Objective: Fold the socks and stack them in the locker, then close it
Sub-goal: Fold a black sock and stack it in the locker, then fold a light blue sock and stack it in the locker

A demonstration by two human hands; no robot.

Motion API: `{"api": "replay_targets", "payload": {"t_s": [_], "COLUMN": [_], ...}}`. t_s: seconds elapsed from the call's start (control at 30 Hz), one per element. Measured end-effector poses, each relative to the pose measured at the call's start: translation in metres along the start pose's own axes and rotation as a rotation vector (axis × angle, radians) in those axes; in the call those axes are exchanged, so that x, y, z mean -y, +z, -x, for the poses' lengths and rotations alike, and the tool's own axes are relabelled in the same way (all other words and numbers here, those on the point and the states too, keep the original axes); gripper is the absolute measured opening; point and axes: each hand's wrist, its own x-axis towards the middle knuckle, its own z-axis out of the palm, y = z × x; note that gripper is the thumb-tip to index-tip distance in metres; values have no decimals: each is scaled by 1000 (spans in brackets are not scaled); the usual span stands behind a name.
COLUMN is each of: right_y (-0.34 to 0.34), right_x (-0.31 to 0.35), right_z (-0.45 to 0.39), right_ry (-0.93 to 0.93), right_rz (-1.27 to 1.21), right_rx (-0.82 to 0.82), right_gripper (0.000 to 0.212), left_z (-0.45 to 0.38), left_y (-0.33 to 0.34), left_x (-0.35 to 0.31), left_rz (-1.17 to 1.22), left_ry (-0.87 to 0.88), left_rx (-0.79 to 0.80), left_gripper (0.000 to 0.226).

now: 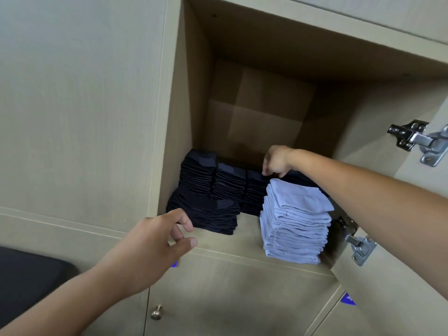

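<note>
- No legible text, number or brand appears.
- Blue sticker (348, 299), at 5 o'clock on a lower door: white mark, too blurred to read.
- Second blue sticker (174, 264), mostly hidden behind the left hand (150, 248): unreadable.

Matt wood-grain locker (169, 117), soft knit socks (295, 221), shiny, probably steel, hinges (417, 139).

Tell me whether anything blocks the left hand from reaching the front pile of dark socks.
Nothing visible does. The left hand hovers at the locker shelf's front edge, its fingers right beside the front pile of dark socks. The light blue stack stands apart to the right.
</note>
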Motion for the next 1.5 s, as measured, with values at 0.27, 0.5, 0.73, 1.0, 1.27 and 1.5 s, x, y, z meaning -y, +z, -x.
{"api": "replay_targets", "payload": {"t_s": [0.27, 0.5, 0.73, 1.0, 1.27, 1.5], "right_y": [39, 106, 139, 150, 159, 169], "right_x": [30, 66, 85, 123, 173, 222], "right_z": [78, 147, 164, 174, 186, 187], "right_ry": [-414, -602, -697, -787, -874, -925], "right_rz": [-88, -258, -302, -432, -437, -416], "right_rx": [-389, -397, -331, -107, 77, 122], "right_gripper": [11, 12, 9, 13, 19, 23], "left_z": [21, 40, 58, 85, 137, 178], "left_y": [-29, -47, -65, -102, -142, -166], "left_x": [0, 4, 13, 30, 44, 56], "left_rz": [0, -39, -58, -110, -119, -146], "left_ry": [-11, -86, -155, -241, -401, -521], "left_rx": [-2, 18, 6, -95, -222, -302], "left_gripper": [10, 10, 10, 9, 17, 23]}}
